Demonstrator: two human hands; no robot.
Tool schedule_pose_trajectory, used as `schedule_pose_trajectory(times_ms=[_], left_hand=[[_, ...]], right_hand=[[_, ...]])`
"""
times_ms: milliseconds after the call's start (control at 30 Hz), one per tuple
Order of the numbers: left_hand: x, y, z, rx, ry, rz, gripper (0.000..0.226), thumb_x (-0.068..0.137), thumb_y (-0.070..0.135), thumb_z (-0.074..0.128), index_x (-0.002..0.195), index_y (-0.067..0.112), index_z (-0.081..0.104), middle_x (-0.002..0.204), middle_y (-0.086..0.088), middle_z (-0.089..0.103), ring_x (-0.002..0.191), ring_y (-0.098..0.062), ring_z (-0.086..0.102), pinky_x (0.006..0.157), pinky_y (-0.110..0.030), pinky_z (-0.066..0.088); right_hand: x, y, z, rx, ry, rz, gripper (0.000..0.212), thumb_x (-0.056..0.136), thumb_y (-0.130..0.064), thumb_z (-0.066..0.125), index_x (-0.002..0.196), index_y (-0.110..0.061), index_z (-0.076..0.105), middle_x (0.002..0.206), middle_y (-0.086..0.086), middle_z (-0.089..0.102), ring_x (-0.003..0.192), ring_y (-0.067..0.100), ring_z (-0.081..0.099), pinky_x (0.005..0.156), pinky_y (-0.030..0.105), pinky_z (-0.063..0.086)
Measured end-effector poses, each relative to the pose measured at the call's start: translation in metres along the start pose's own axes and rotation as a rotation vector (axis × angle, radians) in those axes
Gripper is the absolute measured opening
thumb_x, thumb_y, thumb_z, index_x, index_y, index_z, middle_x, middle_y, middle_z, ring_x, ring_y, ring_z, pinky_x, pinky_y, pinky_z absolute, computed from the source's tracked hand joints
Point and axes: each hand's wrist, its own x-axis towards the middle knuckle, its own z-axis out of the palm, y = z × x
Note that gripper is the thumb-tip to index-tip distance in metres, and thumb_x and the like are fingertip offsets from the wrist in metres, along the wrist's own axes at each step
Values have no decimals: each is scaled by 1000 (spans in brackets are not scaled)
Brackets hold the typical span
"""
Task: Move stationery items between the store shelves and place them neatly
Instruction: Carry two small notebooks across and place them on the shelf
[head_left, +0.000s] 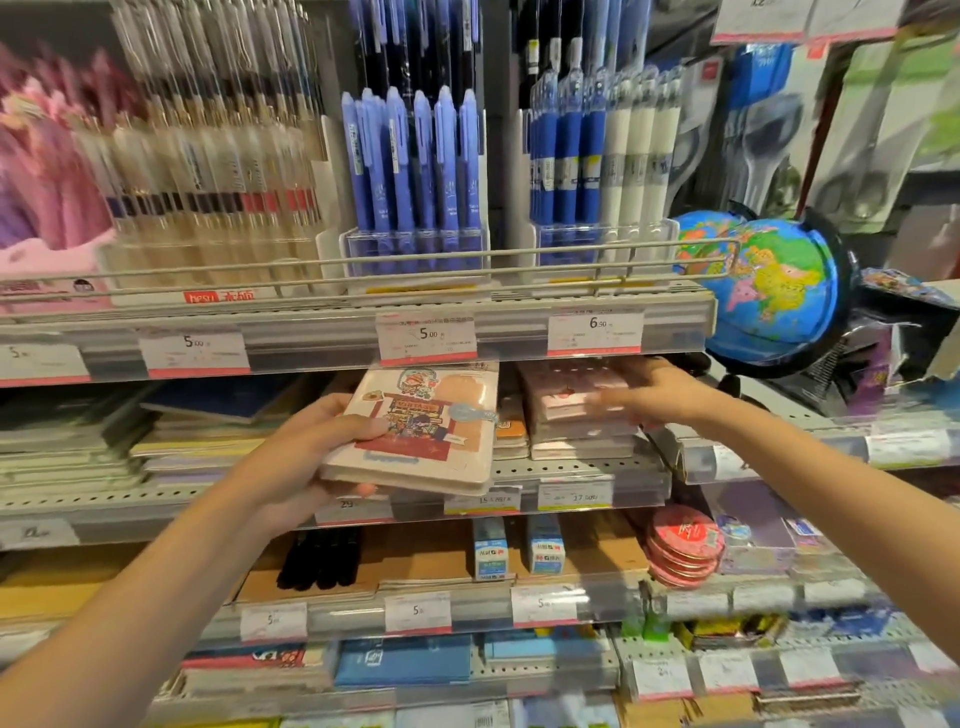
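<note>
My left hand (306, 457) grips a small stack of cream notebooks (421, 431) with a cartoon cover, thumb on top and fingers underneath, held just in front of the middle shelf (571, 470). My right hand (649, 395) is blurred and rests on a pile of pink notebooks (566, 410) lying on that shelf to the right. Whether its fingers have closed around the pile cannot be made out.
Above, a shelf holds racks of blue pens (415, 171), white pens (639, 156) and clear pens (208, 171) behind a wire rail. A globe (769, 291) stands at the right. Flat notebooks (171, 431) lie at the left; below are black pens (322, 561), boxes and round pink tins (680, 545).
</note>
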Motion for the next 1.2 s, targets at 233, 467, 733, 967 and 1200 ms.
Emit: schedule_pose_trajectory(times_ms=[233,467,733,967,1200], left_hand=[[10,7,36,-67,-23,-21,27,85,9,61,111,8,51,84,-9,71,57,-12,69,42,-22,54],[36,12,80,-125,-66,-78,23,83,5,64,97,0,46,88,-18,64,53,-17,69,41,-25,54],[58,11,118,-130,-78,-82,41,84,3,63,118,-6,42,104,-24,61,76,-27,66,43,-27,56],[73,11,147,-51,-15,-6,41,86,5,62,122,2,41,131,-14,47,107,-32,58,63,-30,60],[85,1,134,604,54,169,91,69,55,71,132,1,35,115,-5,58,98,-19,61,86,-33,50]], right_hand=[[0,12,3,-175,29,-118,86,66,-32,80,139,-10,39,142,5,46,129,20,45,102,26,36],[-6,10,12,-105,171,-161,78,64,-31,81,132,-10,49,131,5,58,121,18,52,94,22,39],[-13,12,7,-30,120,-161,76,66,-7,80,133,-9,43,127,3,55,80,0,53,65,9,44],[-19,13,2,64,88,-183,80,65,-13,82,133,-10,40,124,-1,53,113,12,51,95,25,43],[-16,12,1,-17,133,-230,63,72,-23,77,128,-13,50,119,6,63,108,24,60,93,33,50]])
